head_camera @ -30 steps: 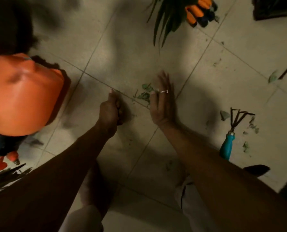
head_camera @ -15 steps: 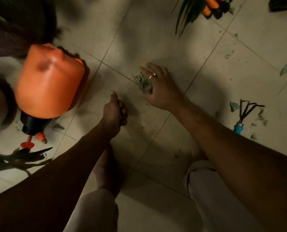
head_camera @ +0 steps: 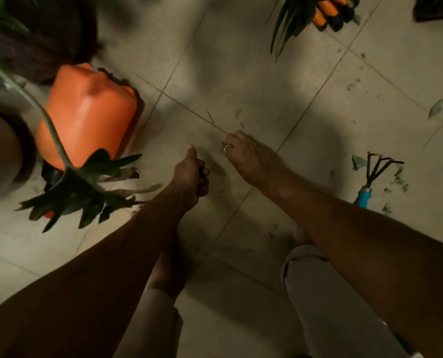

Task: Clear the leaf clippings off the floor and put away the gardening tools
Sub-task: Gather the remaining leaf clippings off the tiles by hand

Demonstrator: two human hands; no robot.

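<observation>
Two hands work low at the centre of the tiled floor [head_camera: 241, 60]. At the left edge a pale pot rim is cut off by the frame. Just right of it stands an orange sprayer tank [head_camera: 86, 115], with a dark jagged frond [head_camera: 86, 192] hanging across its base. The left hand [head_camera: 189, 177] is a closed fist with the thumb straight; I cannot tell what it holds. Near it, the right hand [head_camera: 249, 156] curls its ringed fingers down on a grout line, and a dark scrap of clipping shows at the ring. A wide stretch of tile opens above both hands. Loose leaf clippings [head_camera: 396, 179] lie at lower right around a blue-handled hand rake [head_camera: 370, 177], well apart from the hands. An orange-and-dark tool [head_camera: 329, 9] lies at the top edge.
</observation>
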